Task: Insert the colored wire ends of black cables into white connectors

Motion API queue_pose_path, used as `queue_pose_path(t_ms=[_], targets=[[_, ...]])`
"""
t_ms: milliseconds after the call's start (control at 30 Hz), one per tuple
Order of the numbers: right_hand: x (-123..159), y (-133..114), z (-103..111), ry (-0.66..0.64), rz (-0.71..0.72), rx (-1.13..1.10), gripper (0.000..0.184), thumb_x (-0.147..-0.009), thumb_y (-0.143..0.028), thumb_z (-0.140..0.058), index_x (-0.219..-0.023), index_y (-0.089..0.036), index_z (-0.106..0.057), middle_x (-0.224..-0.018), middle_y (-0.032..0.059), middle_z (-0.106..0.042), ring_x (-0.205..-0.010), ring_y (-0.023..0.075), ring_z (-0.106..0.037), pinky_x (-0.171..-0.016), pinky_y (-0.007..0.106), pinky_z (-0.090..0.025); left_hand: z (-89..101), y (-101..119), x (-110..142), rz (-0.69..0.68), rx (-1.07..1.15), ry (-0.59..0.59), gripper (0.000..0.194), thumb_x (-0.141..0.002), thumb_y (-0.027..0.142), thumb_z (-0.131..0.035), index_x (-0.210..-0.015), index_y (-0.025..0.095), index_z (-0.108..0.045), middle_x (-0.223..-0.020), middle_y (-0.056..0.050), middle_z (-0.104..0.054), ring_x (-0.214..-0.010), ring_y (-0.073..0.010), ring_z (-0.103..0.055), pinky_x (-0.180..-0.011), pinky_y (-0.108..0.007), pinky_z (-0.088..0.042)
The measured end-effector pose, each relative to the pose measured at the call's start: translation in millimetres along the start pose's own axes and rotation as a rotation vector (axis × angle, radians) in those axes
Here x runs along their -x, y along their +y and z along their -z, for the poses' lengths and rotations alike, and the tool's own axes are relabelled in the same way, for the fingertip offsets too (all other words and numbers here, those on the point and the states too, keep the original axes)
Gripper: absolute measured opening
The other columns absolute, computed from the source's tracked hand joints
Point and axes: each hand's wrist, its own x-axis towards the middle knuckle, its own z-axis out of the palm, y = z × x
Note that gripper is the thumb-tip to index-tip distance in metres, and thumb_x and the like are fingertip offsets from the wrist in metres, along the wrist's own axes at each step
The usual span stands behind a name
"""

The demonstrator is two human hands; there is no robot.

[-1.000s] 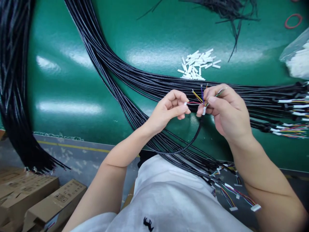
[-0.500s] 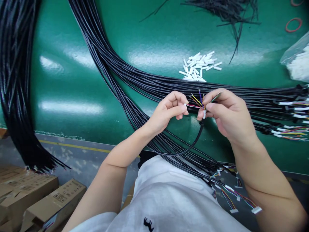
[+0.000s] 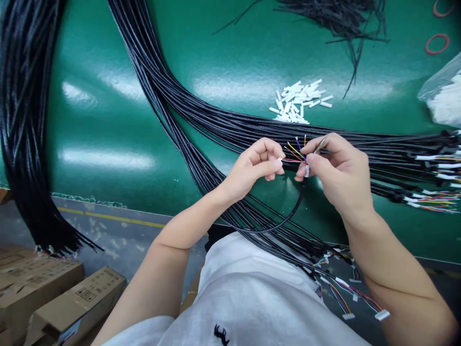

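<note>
My left hand (image 3: 257,166) pinches a small white sleeve (image 3: 280,159) between thumb and forefinger. Thin red and white wires (image 3: 291,160) run from it toward the stripped end of a black cable (image 3: 299,199). That end is in the closed fingers of my right hand (image 3: 336,168), by a white collar (image 3: 307,171) where the wires come out. Yellow, purple and orange wires (image 3: 297,150) fan upward between the hands. A green wire (image 3: 320,145) lies against my right forefinger. Beyond my hands lies a pile of short white tubes (image 3: 297,101).
A thick bundle of black cables (image 3: 201,108) sweeps across the green table (image 3: 118,125); another bundle (image 3: 25,120) hangs over its left edge. Black strips (image 3: 331,17), reddish rings (image 3: 437,43) and a clear bag (image 3: 444,98) lie farther off. Cardboard boxes (image 3: 77,302) stand on the floor.
Both hands keep their holds and have shifted slightly to the right in the picture. The loose wires between them have changed angle a little, with an orange one now standing upright.
</note>
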Motion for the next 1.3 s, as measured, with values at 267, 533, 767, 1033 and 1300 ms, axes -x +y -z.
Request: queue_pose_path(t_ms=[267, 533, 767, 1033, 1300], targets=[[-3.9, -2.6, -0.2, -0.020, 0.005, 0.133, 0.023, -0.083, -0.003, -0.061, -0.073, -0.021, -0.071, -0.087, -0.0023, -0.069, -0.049, 0.0071, -0.065, -0.054, 0.025, -0.058, 1.7, -4.4, -0.8, 0.015, -0.022, -0.020, 0.038, -0.080, 0.043, -0.087, -0.093, 0.019, -0.060, -0.071, 0.005, -0.066, -0.060, -0.0035, -0.058, -0.056, -0.015, -0.044], [-10.1, 7.7, 8.1, -0.130, -0.162, 0.018, 0.008, -0.088, -0.020, -0.073, -0.081, -0.022, -0.078, -0.074, -0.0016, -0.072, -0.048, 0.0107, -0.066, -0.049, 0.024, -0.051, 1.2, -5.6, -0.8, 0.036, -0.024, -0.029, 0.039, -0.078, 0.043, -0.089, -0.092, 0.019, -0.061, -0.072, 0.005, -0.066, -0.063, -0.0037, -0.061, -0.056, -0.014, -0.045], [-18.7, -2.3, 14.8, -0.353, -0.457, -0.214, 0.034, -0.087, -0.051, -0.078, -0.079, -0.019, -0.081, -0.055, 0.0033, -0.068, -0.048, 0.0151, -0.066, -0.048, 0.026, -0.057, 1.9, -6.4, -0.6, 0.026, -0.029, -0.033, 0.037, -0.079, 0.042, -0.089, -0.093, 0.019, -0.063, -0.074, 0.005, -0.066, -0.066, -0.0042, -0.063, -0.055, -0.014, -0.045], [-20.5, 3.9, 16.2, -0.365, -0.431, -0.246, 0.043, -0.068, -0.057, -0.095, -0.079, -0.020, -0.077, -0.062, 0.0008, -0.068, -0.050, 0.0141, -0.063, -0.048, 0.028, -0.059, 0.7, -3.3, 0.3, 0.036, -0.049, -0.026, 0.041, -0.079, 0.046, -0.088, -0.091, 0.019, -0.060, -0.073, 0.005, -0.065, -0.064, -0.0048, -0.061, -0.056, -0.016, -0.044], [-15.0, -0.6, 9.0, -0.177, -0.379, -0.346, 0.022, -0.080, -0.030, -0.087, -0.078, -0.021, -0.066, -0.071, -0.0054, -0.061, -0.053, 0.0086, -0.064, -0.053, 0.022, -0.059, 0.2, -0.1, -1.3, 0.028, -0.015, 0.016, 0.039, -0.078, 0.043, -0.088, -0.089, 0.019, -0.059, -0.072, 0.005, -0.064, -0.059, -0.0031, -0.056, -0.055, -0.016, -0.043]])
